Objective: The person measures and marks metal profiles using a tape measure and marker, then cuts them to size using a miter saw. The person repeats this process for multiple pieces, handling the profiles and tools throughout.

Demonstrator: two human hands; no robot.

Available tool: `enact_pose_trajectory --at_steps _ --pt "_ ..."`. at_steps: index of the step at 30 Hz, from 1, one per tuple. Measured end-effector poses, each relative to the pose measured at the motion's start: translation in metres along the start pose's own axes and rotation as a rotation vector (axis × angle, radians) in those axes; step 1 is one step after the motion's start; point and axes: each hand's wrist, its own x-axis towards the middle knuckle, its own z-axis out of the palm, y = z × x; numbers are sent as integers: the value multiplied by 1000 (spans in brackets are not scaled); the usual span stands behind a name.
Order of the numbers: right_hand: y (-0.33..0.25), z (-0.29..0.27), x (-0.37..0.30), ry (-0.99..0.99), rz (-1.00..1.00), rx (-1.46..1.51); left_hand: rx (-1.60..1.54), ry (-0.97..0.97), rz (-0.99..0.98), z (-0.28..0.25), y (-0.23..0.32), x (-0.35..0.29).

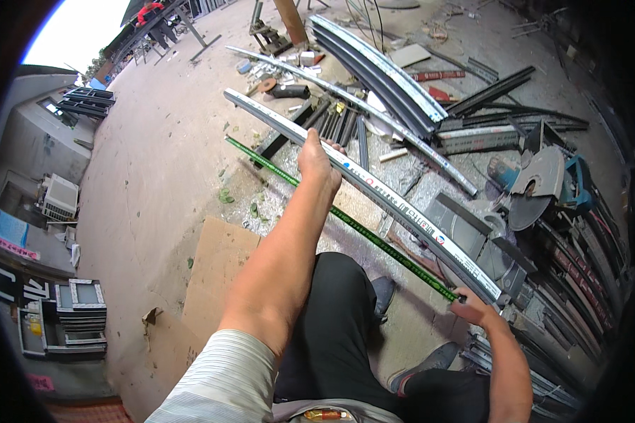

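My left hand (319, 166) is closed around a long metal profile (395, 201) covered with white printed film, which slants from upper left to lower right before me. Roughly alongside it, on the near side, runs a green tape measure blade (381, 245) with dark markings, partly hidden behind my left forearm. At the blade's right end, my right hand (474, 307) is closed on the tape measure, close to the profile's lower end. The tape's case is mostly covered by my fingers.
A circular cut-off saw (536, 187) stands at the right, above a pile of long profiles (571, 282). More dark profiles (374, 74) and scraps litter the floor ahead. Cardboard (215, 261) lies left of my knees. A person in red (150, 15) is far off.
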Motion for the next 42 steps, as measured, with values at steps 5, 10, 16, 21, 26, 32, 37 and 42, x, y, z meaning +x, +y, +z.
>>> enact_pose_trajectory --at_steps 5,10,16,21,26,32,37,42 --pt "-48 -63 -79 205 49 102 -70 16 -72 18 0 -5" --pt "-47 -75 -113 366 102 101 -90 18 -94 39 2 -18" --pt "-44 -82 -139 458 -31 216 5 32 -96 33 -12 -25" --pt "-43 -92 -156 481 -45 178 53 33 -102 19 -16 -12" --pt "-34 -97 -165 481 -60 161 73 41 -84 22 -20 -12" --pt "-41 -99 -163 442 -35 187 89 56 -60 16 -21 -6" --pt "-38 -100 -162 467 -66 158 85 49 -78 18 -24 -6" --pt "-45 -100 -163 455 -61 176 57 89 -71 22 -23 -9"
